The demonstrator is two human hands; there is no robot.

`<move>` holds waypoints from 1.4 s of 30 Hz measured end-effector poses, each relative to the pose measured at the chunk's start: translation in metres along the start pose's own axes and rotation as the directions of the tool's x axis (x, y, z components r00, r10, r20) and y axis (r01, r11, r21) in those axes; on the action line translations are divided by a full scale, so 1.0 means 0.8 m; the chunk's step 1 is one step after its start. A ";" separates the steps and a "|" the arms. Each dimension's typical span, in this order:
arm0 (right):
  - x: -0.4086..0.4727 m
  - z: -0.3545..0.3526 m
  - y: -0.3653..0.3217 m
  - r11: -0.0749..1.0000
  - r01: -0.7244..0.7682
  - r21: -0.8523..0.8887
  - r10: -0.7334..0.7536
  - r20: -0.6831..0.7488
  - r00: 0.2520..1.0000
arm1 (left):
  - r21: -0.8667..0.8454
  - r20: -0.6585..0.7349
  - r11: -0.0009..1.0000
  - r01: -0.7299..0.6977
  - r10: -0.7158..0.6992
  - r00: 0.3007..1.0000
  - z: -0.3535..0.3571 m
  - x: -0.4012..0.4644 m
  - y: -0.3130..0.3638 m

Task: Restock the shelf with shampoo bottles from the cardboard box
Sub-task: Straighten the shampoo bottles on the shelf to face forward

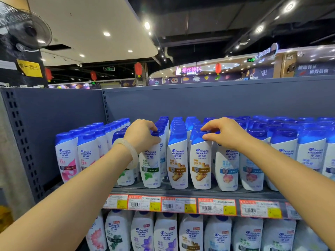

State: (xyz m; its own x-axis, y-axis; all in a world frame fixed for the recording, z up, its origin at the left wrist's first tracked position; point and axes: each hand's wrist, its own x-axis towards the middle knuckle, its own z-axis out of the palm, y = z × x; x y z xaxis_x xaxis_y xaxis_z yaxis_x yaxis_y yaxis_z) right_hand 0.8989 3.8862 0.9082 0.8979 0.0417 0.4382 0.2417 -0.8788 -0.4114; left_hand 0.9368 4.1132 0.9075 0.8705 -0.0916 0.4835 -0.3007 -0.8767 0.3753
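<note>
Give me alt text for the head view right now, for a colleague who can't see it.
Both hands reach to the top shelf: the left hand grips the blue cap of a green-label shampoo bottle, the right hand pinches the cap of a ginger-label shampoo bottle. The rows of bottles look full; price tags line the shelf edge.

A grey metal shelf (190, 192) carries rows of white plastic shampoo bottles with blue caps (178, 160), upright, left to right; red-and-yellow price labels (179, 205) line its near edge.
</note>
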 end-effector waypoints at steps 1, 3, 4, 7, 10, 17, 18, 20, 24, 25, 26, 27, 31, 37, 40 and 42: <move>0.000 0.000 0.000 1.000 0.000 0.002 0.000 0.000 1.000 | 0.015 0.008 1.000 0.000 0.000 1.000 -0.001 0.001 0.000; -0.001 0.000 0.000 1.000 0.000 0.000 0.000 0.001 1.000 | 0.022 0.024 1.000 0.000 -0.001 1.000 -0.003 0.001 -0.001; -0.001 0.000 -0.001 1.000 -0.001 -0.001 0.001 0.002 1.000 | 0.021 0.029 1.000 -0.005 0.004 1.000 -0.004 0.000 -0.002; -0.001 0.000 -0.001 1.000 -0.001 -0.003 0.001 0.000 1.000 | 0.000 0.046 1.000 -0.014 0.014 0.999 -0.008 -0.002 -0.004; 0.000 0.001 -0.001 1.000 -0.002 -0.004 0.002 -0.001 1.000 | -0.004 0.068 1.000 -0.030 0.030 0.997 -0.011 -0.003 -0.007; 0.003 0.002 0.002 1.000 0.002 -0.013 -0.003 -0.008 1.000 | -0.016 0.143 0.998 -0.059 0.061 0.988 -0.020 -0.002 -0.013; 0.003 0.002 0.002 1.000 0.003 -0.016 -0.003 -0.008 1.000 | -0.016 0.151 0.998 -0.063 0.064 0.986 -0.020 -0.002 -0.014; 0.003 0.003 0.002 1.000 0.004 -0.022 -0.005 -0.007 1.000 | -0.008 0.164 0.997 -0.074 0.074 0.984 -0.020 -0.001 -0.016; 0.001 0.001 0.000 0.998 0.017 -0.061 -0.016 0.008 1.000 | -0.006 0.168 0.996 -0.084 0.084 0.982 -0.019 -0.001 -0.018; -0.001 -0.002 0.000 0.996 0.026 -0.087 -0.025 0.020 0.999 | -0.010 0.165 0.996 -0.086 0.086 0.983 -0.018 -0.001 -0.019; -0.002 -0.006 0.000 0.993 0.038 -0.116 -0.034 0.030 0.999 | -0.012 0.162 0.996 -0.088 0.089 0.983 -0.018 -0.001 -0.019; -0.004 -0.012 0.000 0.990 0.044 -0.136 -0.040 0.033 0.999 | -0.013 0.159 0.996 -0.091 0.092 0.983 -0.017 -0.001 -0.020; -0.012 -0.044 0.013 0.988 0.018 -0.154 -0.023 -0.030 0.999 | -0.026 0.138 0.996 -0.089 0.091 0.986 -0.011 -0.001 -0.021; -0.030 -0.082 0.057 0.972 -0.063 -0.227 0.058 -0.026 0.998 | -0.018 0.119 0.998 -0.064 0.065 0.991 -0.008 0.000 -0.023; -0.038 -0.088 0.073 0.961 -0.092 -0.259 0.099 0.014 0.995 | -0.015 0.113 0.997 -0.072 0.073 0.991 -0.008 0.001 -0.024; -0.041 -0.089 0.080 0.959 -0.093 -0.267 0.105 0.033 0.994 | -0.012 0.110 0.997 -0.076 0.077 0.991 -0.008 0.001 -0.023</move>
State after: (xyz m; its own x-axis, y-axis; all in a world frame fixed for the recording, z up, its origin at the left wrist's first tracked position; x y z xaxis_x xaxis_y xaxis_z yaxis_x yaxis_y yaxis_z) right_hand 0.8585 3.7946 0.9241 0.9300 -0.0352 0.3658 0.0505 -0.9737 -0.2223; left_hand 0.9406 4.1322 0.9059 0.8823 -0.2100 0.4212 -0.3707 -0.8615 0.3469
